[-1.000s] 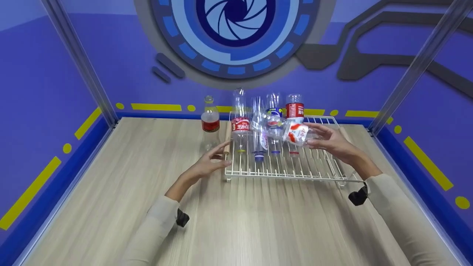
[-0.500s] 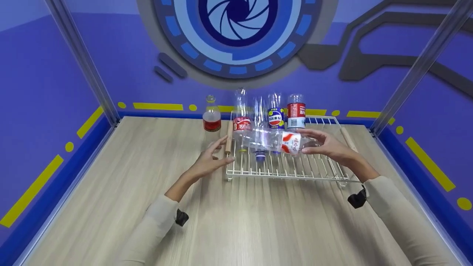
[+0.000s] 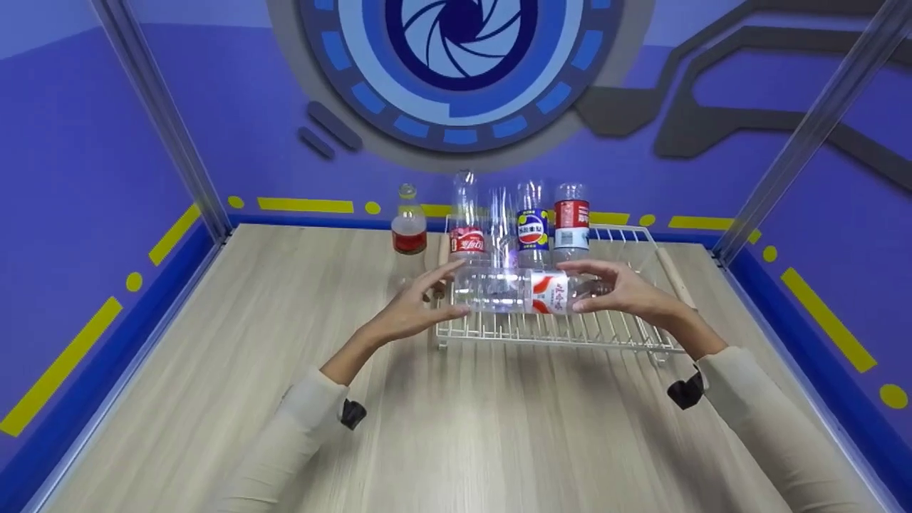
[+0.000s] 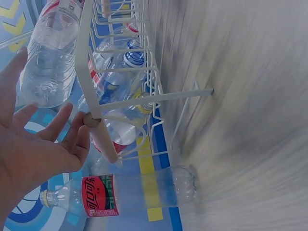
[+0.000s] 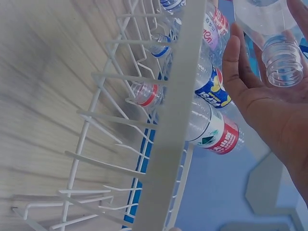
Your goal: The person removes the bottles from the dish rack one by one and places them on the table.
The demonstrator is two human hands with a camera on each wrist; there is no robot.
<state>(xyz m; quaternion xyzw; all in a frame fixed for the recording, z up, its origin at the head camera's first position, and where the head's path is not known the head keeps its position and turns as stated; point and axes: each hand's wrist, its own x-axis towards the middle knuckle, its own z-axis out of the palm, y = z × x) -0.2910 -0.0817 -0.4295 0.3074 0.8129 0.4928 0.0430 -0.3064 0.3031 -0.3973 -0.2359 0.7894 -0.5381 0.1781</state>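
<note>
Clear plastic, so slippery stuff: an uncapped bottle point(image 3: 524, 291) with a red-and-white label is held sideways in the air, just above the front part of the white wire rack point(image 3: 556, 329) on the desk point(image 3: 456, 427). The neck end is pinched by the right hand point(image 3: 618, 288), thumb and fingers curled around it. The base end is met by the left hand point(image 3: 413, 310), whose fingers are spread and fairly straight, so it's more of a prop than a real grip; from the left wrist view it can't be told whether the fingertips even touch the base.

What could go wrong, as a guess:
- Held at one end only, the bottle could droop or be dropped onto the rack wires.
- The four bottles point(image 3: 519, 224) parked upside down on the prongs right behind could be clipped and knocked over.
- The upright red-label bottle point(image 3: 408, 231), left of the rack beside its wooden handle point(image 3: 442, 267), could be tipped by the left hand.
</note>
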